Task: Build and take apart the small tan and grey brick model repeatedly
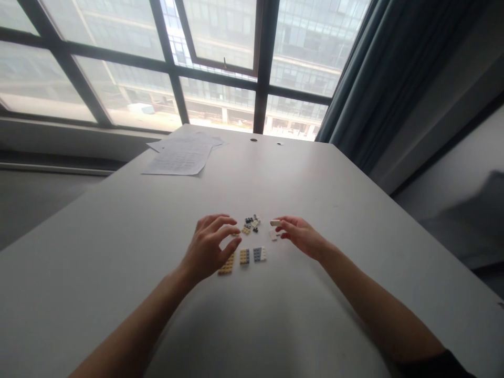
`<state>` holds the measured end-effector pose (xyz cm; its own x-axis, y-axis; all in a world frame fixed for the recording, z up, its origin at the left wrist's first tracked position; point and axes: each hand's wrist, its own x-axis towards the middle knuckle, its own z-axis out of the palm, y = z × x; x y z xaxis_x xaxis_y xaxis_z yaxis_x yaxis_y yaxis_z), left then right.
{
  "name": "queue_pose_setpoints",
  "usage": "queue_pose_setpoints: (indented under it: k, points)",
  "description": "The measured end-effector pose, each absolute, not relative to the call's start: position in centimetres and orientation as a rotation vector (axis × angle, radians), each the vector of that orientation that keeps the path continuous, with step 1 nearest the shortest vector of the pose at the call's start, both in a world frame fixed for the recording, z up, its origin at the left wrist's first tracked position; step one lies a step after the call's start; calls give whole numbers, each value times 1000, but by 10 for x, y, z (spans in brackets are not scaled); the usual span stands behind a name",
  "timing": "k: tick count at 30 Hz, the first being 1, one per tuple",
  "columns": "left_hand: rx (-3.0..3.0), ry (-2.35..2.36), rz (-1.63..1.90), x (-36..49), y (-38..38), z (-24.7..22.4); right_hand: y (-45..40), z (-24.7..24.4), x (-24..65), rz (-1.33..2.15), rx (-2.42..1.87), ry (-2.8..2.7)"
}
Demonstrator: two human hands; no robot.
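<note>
My right hand [301, 235] pinches a small white brick [275, 223] just above the table. Below its fingertips lie white pieces [273, 234]. To the left, my left hand [210, 247] hovers with its fingers apart, over the far end of a yellow brick block [226, 266] that it partly hides. Between the hands sits a loose pile of small black, white and yellow bricks [252, 223]. Nearer to me are a yellow and blue block [244, 256] and a blue and white block [260, 254], side by side with a small gap.
Printed sheets of paper [179, 157] lie at the far left of the white table [299, 184]. Two small round holes are near its far edge. Beyond stand a large window and a dark curtain [370, 79] at the right.
</note>
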<state>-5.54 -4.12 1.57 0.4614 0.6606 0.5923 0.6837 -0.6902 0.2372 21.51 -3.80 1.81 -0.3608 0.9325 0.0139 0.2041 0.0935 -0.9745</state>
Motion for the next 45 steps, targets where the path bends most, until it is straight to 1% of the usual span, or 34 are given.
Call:
queue_pose_setpoints:
  k: [4, 5, 6, 8, 14, 23, 25, 30, 33, 39, 45]
  points:
    - [-2831, -1077, -889, -52, -45, 14, -60, 9, 210, 545, -1243, -2265]
    - [-2871, -1051, -833, -50, -46, 13, -64, 7, 208, 404, -1239, -2361]
    - [-2905, -1029, -781, -49, -47, 13, -68, 5, 206, 316, -1238, -2427]
    - [-2959, -997, -694, -45, -51, 13, -71, 2, 204, 244, -1244, -2492]
    - [-3028, -989, -581, -39, -57, 14, -70, 1, 204, 250, -1263, -2500]
    - [-3048, -994, -602, -38, -56, 10, -70, -4, 204, 307, -1240, -2458]
    - [-3013, -986, -661, -39, -54, 12, -68, -3, 206, 347, -1225, -2402]
    - [-2757, -1062, -1024, -45, -48, 18, -47, -1, 226, 358, -1328, -2118]
    - [-2675, -1113, -1097, -47, -48, 18, -33, -6, 237, 338, -1427, -2126]
    - [-2674, -1217, -968, -37, -48, 15, -19, -15, 235, 319, -1477, -2277]
    - [-2758, -1340, -638, 7, -37, 17, -19, -18, 232, 288, -1430, -2253]
